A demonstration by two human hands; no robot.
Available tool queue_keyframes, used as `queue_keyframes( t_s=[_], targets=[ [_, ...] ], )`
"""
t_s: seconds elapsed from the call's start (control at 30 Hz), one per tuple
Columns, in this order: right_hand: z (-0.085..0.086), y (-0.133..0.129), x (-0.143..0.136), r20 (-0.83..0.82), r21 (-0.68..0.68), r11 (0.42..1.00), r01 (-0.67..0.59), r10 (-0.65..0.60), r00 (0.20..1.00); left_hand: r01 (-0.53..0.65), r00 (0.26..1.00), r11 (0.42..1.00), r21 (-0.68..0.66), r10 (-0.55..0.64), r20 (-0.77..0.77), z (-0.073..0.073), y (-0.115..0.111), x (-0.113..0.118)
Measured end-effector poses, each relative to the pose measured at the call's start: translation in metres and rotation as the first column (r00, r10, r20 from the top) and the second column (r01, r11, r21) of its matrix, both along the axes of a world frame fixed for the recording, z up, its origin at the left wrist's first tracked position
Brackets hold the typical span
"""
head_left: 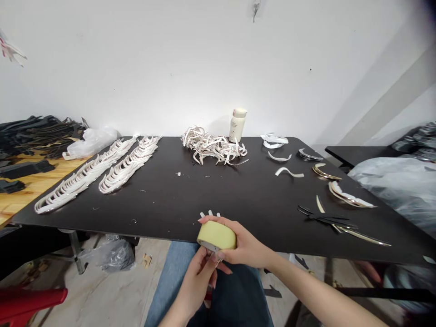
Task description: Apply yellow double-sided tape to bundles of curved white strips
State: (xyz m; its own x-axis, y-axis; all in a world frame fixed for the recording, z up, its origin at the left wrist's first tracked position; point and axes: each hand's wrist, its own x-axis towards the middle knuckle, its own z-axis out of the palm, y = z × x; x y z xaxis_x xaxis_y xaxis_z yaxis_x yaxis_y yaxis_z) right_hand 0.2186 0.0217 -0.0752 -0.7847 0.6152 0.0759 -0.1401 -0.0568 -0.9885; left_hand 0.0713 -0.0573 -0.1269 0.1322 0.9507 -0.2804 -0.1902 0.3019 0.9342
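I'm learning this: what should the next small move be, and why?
Perhaps steady the yellow roll with the right hand while the left hand feels its lower edge for a loose end: the right grips the roll, the left's fingers gather there, and no end shows clearly.

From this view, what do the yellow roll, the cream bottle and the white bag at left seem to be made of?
Yellow roll: probably paper tape, matte; its outer band shows no bright glare.
Cream bottle: plastic or coated metal, smooth and softly shaded; the look leaves it open.
White bag: thin plastic film, faintly glossy, judging by its wrinkles and translucency.
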Motion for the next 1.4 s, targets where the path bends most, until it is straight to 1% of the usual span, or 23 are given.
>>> queue_keyframes(
  t_s=[0.07, 0.13, 0.2, 0.27, 0.33, 0.37, 0.43, 0.5, 0.57, 0.63, 0.67, 0.7, 0.77, 0.83, 0.87, 0.93, 1.03, 1.07, 1.13, 1.2, 1.27, 1.33, 1.4],
  targets=[
    [0.001, 0.003, 0.003, -0.082, -0.012, 0.998, 0.066, -0.066, 0.994, -0.008, 1.0, 1.0, 0.001, 0.008, -0.002, 0.0, 0.0, 0.0],
    [0.004, 0.005, 0.006, -0.18, 0.009, 0.982, 0.191, -0.186, 0.966, -0.006, 1.0, 1.0, 0.003, 0.006, 0.008, -0.001, 0.001, 0.0],
    [0.005, 0.004, 0.008, -0.208, 0.038, 0.971, 0.237, -0.225, 0.952, -0.003, 1.0, 1.0, 0.005, 0.003, 0.024, -0.002, 0.002, 0.0],
    [0.004, 0.0, 0.008, -0.126, 0.108, 0.974, 0.198, -0.184, 0.975, -0.011, 1.0, 1.0, 0.0, 0.011, 0.019, -0.004, 0.001, 0.0],
    [0.002, -0.006, 0.005, 0.009, 0.171, 0.978, 0.117, -0.121, 0.993, -0.024, 1.0, 1.0, 0.001, 0.024, 0.005, -0.004, 0.0, 0.0],
    [0.001, -0.008, 0.004, 0.062, 0.171, 0.983, 0.073, -0.085, 0.994, -0.018, 1.0, 1.0, 0.002, 0.018, -0.005, -0.004, -0.001, -0.001],
    [0.001, -0.008, 0.003, 0.103, 0.107, 0.994, 0.011, -0.022, 0.994, 0.024, 1.0, 1.0, 0.002, -0.024, -0.013, -0.004, -0.003, -0.003],
    [0.003, -0.004, 0.004, 0.052, 0.051, 0.998, 0.025, -0.028, 0.998, 0.078, 0.997, 0.997, 0.001, -0.078, -0.011, -0.002, -0.004, -0.006],
    [0.007, 0.003, 0.007, -0.082, 0.04, 0.991, 0.131, -0.127, 0.988, 0.114, 0.993, 0.993, 0.011, -0.114, -0.002, -0.002, -0.004, -0.007],
    [0.011, 0.009, 0.01, -0.216, 0.047, 0.967, 0.25, -0.235, 0.948, 0.123, 0.992, 0.992, 0.028, -0.123, -0.006, -0.001, -0.003, -0.008],
    [0.012, 0.01, 0.01, -0.242, 0.056, 0.961, 0.272, -0.252, 0.937, 0.119, 0.993, 0.992, 0.031, -0.119, -0.012, -0.001, -0.002, -0.008],
    [0.013, 0.01, 0.01, -0.226, 0.07, 0.964, 0.255, -0.233, 0.946, 0.111, 0.994, 0.993, 0.028, -0.11, -0.018, -0.001, -0.002, -0.008],
    [0.012, 0.007, 0.009, -0.1, 0.084, 0.988, 0.131, -0.122, 0.987, 0.095, 0.995, 0.995, 0.018, -0.095, -0.018, 0.0, 0.0, -0.008],
    [0.011, 0.005, 0.007, 0.026, 0.027, 1.0, -0.002, 0.002, 1.0, 0.093, 0.996, 0.996, 0.01, -0.093, -0.006, 0.002, 0.001, -0.008],
    [0.01, 0.005, 0.006, 0.064, 0.007, 0.999, -0.035, 0.035, 0.997, 0.096, 0.995, 0.995, 0.005, -0.096, -0.001, 0.002, 0.001, -0.008],
    [0.012, 0.009, 0.006, 0.064, 0.023, 1.0, -0.014, 0.012, 0.998, 0.109, 0.994, 0.994, -0.019, -0.109, 0.004, 0.001, 0.001, -0.01],
    [0.015, 0.021, 0.006, -0.126, 0.086, 0.986, 0.14, -0.129, 0.984, 0.136, 0.991, 0.988, -0.076, -0.135, 0.017, -0.001, 0.0, -0.012],
    [0.014, 0.023, 0.006, -0.172, 0.096, 0.981, 0.169, -0.151, 0.974, 0.143, 0.99, 0.986, -0.084, -0.142, 0.026, -0.001, 0.0, -0.013],
    [0.011, 0.025, 0.005, -0.135, 0.128, 0.981, 0.143, -0.126, 0.983, 0.15, 0.988, 0.986, -0.076, -0.147, 0.043, -0.001, 0.0, -0.013],
    [0.006, 0.022, 0.003, 0.004, 0.175, 0.982, 0.075, -0.076, 0.997, 0.153, 0.987, 0.986, -0.062, -0.15, 0.049, 0.001, 0.001, -0.014],
    [0.001, 0.019, 0.002, 0.095, 0.203, 0.978, 0.047, -0.068, 0.993, 0.159, 0.987, 0.986, -0.058, -0.156, 0.044, 0.003, 0.002, -0.013],
    [0.001, 0.02, 0.002, 0.109, 0.187, 0.982, 0.037, -0.059, 0.992, 0.158, 0.987, 0.986, -0.059, -0.155, 0.042, 0.005, 0.002, -0.013],
    [0.006, 0.025, 0.003, 0.023, 0.121, 0.991, 0.058, -0.061, 0.998, 0.141, 0.989, 0.988, -0.058, -0.139, 0.043, 0.005, 0.002, -0.012]
  ],
)
